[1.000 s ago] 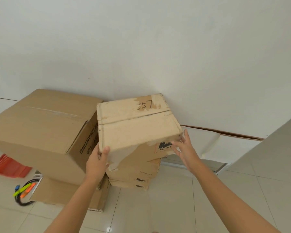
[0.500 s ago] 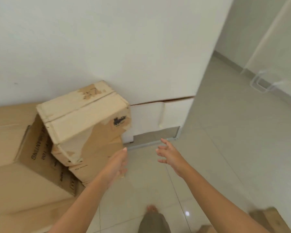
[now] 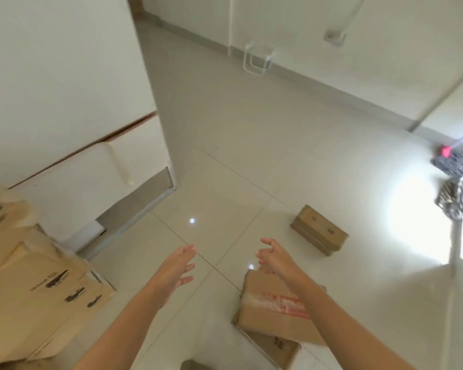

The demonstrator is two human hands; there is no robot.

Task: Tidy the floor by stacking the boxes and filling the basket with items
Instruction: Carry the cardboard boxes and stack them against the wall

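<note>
A stack of cardboard boxes (image 3: pixel 35 287) stands against the wall at the lower left. A taped cardboard box (image 3: pixel 267 313) with red tape lies on the floor at the lower middle, resting on a flatter box (image 3: pixel 275 345). A small cardboard box (image 3: pixel 318 229) lies alone on the tiles farther right. My left hand (image 3: pixel 175 271) hovers open over the floor, fingers relaxed and holding nothing. My right hand (image 3: pixel 274 259) is also empty, fingers loosely spread, just above the taped box's far edge. No basket is in view.
A white wall corner (image 3: pixel 155 108) juts out ahead with a broken skirting panel (image 3: pixel 134 206) at its foot. A mop head (image 3: pixel 451 166) and a patterned cloth (image 3: pixel 451 198) lie at the far right by bright glare. White tiled floor stretches ahead.
Both hands let go of the top box on the stack and drew back. The view swung right, bringing the loose boxes on the floor into sight.
</note>
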